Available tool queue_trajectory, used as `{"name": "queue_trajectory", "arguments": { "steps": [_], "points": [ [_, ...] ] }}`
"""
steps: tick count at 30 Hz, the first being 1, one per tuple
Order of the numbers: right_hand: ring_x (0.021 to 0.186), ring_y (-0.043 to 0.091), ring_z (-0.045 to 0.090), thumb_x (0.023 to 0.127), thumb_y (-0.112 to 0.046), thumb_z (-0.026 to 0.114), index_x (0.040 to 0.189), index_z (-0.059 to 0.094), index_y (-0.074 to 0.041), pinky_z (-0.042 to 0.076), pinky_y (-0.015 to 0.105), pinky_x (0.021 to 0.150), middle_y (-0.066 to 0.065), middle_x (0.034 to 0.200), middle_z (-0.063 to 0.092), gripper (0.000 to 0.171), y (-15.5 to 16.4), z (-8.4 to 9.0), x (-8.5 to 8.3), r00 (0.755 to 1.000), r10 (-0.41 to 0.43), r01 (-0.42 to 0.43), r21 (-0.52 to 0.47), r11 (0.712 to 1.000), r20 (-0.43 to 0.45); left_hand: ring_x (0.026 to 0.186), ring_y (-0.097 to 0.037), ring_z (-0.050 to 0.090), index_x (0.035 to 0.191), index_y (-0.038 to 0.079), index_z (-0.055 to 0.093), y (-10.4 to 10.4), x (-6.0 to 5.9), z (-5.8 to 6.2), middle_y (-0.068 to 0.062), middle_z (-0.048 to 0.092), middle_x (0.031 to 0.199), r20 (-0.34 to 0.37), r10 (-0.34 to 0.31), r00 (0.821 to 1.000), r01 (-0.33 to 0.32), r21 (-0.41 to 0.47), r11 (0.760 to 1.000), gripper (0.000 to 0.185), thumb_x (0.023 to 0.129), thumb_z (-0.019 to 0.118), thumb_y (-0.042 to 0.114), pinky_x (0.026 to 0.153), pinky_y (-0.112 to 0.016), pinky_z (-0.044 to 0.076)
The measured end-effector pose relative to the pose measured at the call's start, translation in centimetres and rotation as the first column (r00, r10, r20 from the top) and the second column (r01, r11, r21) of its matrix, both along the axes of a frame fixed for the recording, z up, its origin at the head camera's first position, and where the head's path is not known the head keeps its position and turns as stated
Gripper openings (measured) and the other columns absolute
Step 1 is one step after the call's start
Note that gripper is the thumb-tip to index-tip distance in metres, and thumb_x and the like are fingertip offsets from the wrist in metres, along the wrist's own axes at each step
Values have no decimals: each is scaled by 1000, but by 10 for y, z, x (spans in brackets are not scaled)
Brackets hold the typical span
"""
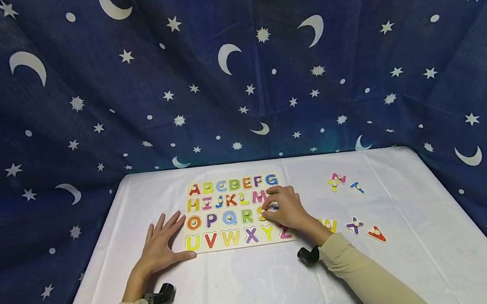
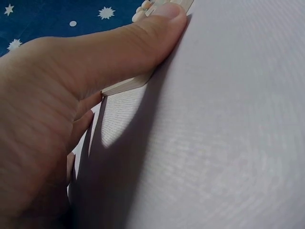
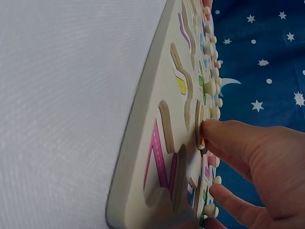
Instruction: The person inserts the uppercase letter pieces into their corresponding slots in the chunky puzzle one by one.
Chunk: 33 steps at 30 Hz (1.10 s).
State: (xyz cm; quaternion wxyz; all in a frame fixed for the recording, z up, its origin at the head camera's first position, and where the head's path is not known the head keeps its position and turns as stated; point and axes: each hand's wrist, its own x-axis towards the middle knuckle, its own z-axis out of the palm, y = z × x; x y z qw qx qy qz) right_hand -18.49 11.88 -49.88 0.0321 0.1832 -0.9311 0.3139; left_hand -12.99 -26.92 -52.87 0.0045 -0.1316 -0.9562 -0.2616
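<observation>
A wooden alphabet puzzle board (image 1: pixel 236 236) lies on the white table, its rows of letters facing up. My left hand (image 1: pixel 161 246) is spread at the board's left side, with the thumb touching the lower left corner; that thumb is close up in the left wrist view. My right hand (image 1: pixel 288 209) pinches a yellow letter S (image 1: pixel 261 214) between thumb and fingers, at its place in the third row. In the right wrist view the letter's edge (image 3: pixel 199 125) shows at the board surface, under the thumb. The right hand hides slots around N and T.
Loose knobbed letters lie to the right: a pink N (image 1: pixel 339 178), a yellow Y (image 1: pixel 334 185), a blue T (image 1: pixel 357 188), a yellow W (image 1: pixel 329 225), a purple X (image 1: pixel 354 225) and a red V (image 1: pixel 376 234). A starry blue cloth (image 1: pixel 236 101) hangs behind the table.
</observation>
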Motion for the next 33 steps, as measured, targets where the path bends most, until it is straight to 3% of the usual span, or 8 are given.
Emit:
{"name": "queue_trajectory", "arguments": {
  "steps": [15, 24, 28, 33],
  "points": [
    [122, 39, 48, 83, -27, 86, 83, 79, -24, 41, 55, 92, 10, 137, 62, 7, -4, 2, 2, 998, -52, 49, 114, 992, 26, 153, -49, 14, 152, 12, 51, 2, 0, 1, -15, 38, 163, -18, 13, 1000, -13, 10, 1000, 106, 65, 91, 56, 121, -70, 2],
    [121, 39, 49, 83, -28, 87, 82, 79, -25, 41, 54, 90, 9, 137, 62, 9, -6, 3, 2, 998, -60, 57, 114, 992, 21, 153, -49, 13, 152, 11, 51, 1, 1, 3, -15, 37, 163, -12, 16, 1000, -16, 14, 1000, 105, 65, 91, 56, 121, -70, 2],
    [122, 39, 48, 84, -29, 85, 85, 79, -25, 41, 53, 90, 10, 139, 61, 8, -3, 4, 2, 999, -33, 28, 117, 993, 37, 153, -49, 13, 152, 11, 51, 2, 1, 4, -15, 37, 163, -8, 15, 1000, -15, 24, 1000, 106, 65, 91, 56, 121, -69, 2],
    [125, 39, 47, 87, -29, 83, 100, 80, -22, 40, 55, 95, 12, 139, 60, 15, 8, 9, -1, 995, 58, -66, 94, 993, 87, 153, -49, 13, 152, 11, 51, 2, 2, 3, -15, 37, 163, -1, 14, 1000, -14, 25, 1000, 105, 65, 91, 56, 121, -70, 2]
  ]
}}
